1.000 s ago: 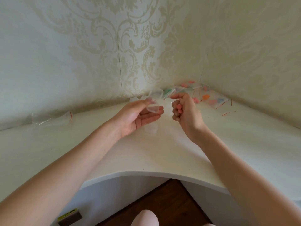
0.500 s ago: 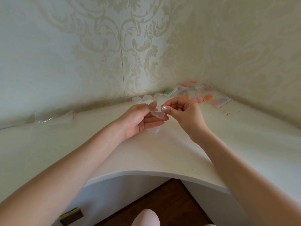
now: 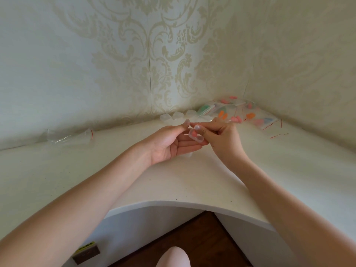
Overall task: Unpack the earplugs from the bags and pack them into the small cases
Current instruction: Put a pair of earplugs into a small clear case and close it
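A small clear case (image 3: 196,137) with a pink earplug (image 3: 193,134) inside sits between my hands above the white corner desk (image 3: 134,182). My left hand (image 3: 169,145) lies palm up, its straight fingers under the case and its thumb raised beside it. My right hand (image 3: 221,137) pinches the case, thumb pressed on its top and fingers curled. Bags of pink, orange, green and blue earplugs (image 3: 250,116) lie in the back right corner. Three empty clear cases (image 3: 177,116) stand by the wall behind my hands.
An empty clear bag (image 3: 71,136) lies at the left by the wall. Torn red strips (image 3: 277,135) lie on the desk to the right. A small clear piece (image 3: 189,155) rests on the desk under my hands. The desk's curved front edge (image 3: 173,204) is near me.
The case was open in my left hand with the right hand apart from it. My right hand has moved onto the case, and its thumb now presses down on it with the pink earplug inside.
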### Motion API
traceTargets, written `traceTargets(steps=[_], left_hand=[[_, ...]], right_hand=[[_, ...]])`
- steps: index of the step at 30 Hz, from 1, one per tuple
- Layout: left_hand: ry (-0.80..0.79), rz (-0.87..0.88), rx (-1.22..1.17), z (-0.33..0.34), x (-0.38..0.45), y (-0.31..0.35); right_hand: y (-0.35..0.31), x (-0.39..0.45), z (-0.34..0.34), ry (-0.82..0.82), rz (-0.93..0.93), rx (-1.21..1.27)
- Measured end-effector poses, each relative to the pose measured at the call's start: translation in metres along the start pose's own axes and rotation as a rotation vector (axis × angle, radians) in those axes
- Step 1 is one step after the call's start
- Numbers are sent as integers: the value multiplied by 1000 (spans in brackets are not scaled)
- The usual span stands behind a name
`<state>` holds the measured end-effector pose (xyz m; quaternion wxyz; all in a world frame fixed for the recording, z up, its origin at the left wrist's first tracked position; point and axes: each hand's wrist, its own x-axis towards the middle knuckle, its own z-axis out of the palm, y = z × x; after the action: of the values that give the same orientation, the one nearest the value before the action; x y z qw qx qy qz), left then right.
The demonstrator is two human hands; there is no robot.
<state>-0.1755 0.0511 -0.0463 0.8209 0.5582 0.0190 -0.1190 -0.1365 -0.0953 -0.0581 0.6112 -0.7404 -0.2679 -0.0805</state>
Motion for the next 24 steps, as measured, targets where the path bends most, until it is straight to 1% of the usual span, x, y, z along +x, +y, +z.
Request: traceTargets(steps=[2, 4, 7, 9, 10, 13, 15, 18, 19, 21, 24], left_hand=[[-13, 17, 3, 0, 0, 0], [-2, 51, 25, 0, 1, 0], [35, 58, 41, -3, 2, -1], [59, 63, 19, -4, 2, 0], [70, 67, 3, -4, 2, 1], [99, 69, -21, -4, 3, 1], [104, 67, -27, -4, 4, 0], [123, 73, -36, -4, 4, -1], [120, 78, -26, -4, 4, -1], [101, 81, 9, -4, 3, -1], [92, 81, 21, -3, 3, -2]], right_hand=[[1, 0, 1, 2, -16, -42], [0, 1, 2, 1, 5, -62], [-2, 2, -1, -26, 103, 70], [-2, 3, -5, -22, 132, 167], [-1, 5, -7, -21, 127, 173], [-3, 4, -4, -20, 60, 76], [-4, 2, -2, 26, 22, 112], [-5, 4, -8, 136, 51, 199], [-5, 4, -10, 138, 40, 157], [-4, 4, -10, 90, -17, 30], [-3, 3, -6, 23, -65, -21]])
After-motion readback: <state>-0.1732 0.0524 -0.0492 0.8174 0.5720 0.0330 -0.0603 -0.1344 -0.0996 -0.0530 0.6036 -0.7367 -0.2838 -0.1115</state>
